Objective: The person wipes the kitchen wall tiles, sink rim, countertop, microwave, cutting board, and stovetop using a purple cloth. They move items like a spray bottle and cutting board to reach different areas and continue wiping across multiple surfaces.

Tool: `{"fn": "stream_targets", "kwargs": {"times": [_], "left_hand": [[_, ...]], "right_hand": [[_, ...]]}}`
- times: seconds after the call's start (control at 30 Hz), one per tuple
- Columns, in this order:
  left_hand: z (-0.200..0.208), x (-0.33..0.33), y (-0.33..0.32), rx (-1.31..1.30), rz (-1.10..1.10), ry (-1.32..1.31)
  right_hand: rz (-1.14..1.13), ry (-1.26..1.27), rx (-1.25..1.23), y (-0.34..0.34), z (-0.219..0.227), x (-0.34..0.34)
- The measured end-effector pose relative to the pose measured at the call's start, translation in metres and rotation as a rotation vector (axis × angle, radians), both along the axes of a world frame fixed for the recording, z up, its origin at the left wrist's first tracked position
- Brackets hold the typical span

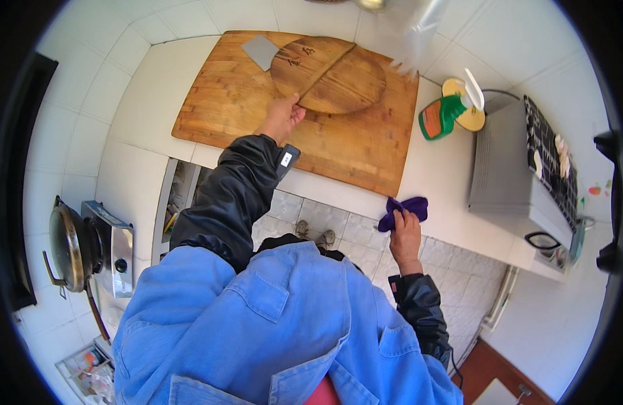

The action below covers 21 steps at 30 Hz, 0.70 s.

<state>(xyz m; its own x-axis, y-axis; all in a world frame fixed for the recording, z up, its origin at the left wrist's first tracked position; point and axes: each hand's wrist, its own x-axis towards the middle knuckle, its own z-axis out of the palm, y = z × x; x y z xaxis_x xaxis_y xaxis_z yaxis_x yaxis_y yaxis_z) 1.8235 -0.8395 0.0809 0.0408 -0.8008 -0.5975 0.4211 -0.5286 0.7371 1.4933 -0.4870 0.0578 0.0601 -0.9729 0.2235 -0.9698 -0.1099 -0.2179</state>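
Observation:
A round wooden lid [355,84] with a raised bar [328,67] across it lies on a large wooden board [220,101]. My left hand [283,116] is closed on the near end of that bar, at the lid's rim. Beside the lid's left edge, partly under it, is a flat grey blade-like piece [259,52]. At the counter's front edge, close to the board's near right corner, my right hand [405,239] holds a crumpled purple cloth [412,208] with its fingers pressed into it.
A green spray bottle [450,113] with a white trigger stands right of the board, in front of a round yellowish disc [472,120]. Further right is a grey box-shaped appliance [500,165] under a dark patterned cover. A wok [71,246] sits on a stove [115,250] at the left.

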Motion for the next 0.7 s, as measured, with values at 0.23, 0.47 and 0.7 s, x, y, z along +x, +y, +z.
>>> {"fn": "stream_targets", "kwargs": {"times": [0.23,0.47,0.7], "left_hand": [[0.061,0.008,-0.031,-0.153,-0.102,-0.050],[0.122,-0.009,-0.055,-0.215,-0.181,-0.174],[0.137,-0.014,-0.059,-0.268,-0.197,-0.216]], "right_hand": [[0.163,-0.100,-0.068,-0.024,-0.011,0.059],[0.220,-0.098,-0.059,-0.013,-0.008,0.018],[-0.026,-0.084,-0.080,0.007,-0.018,0.004]]}}
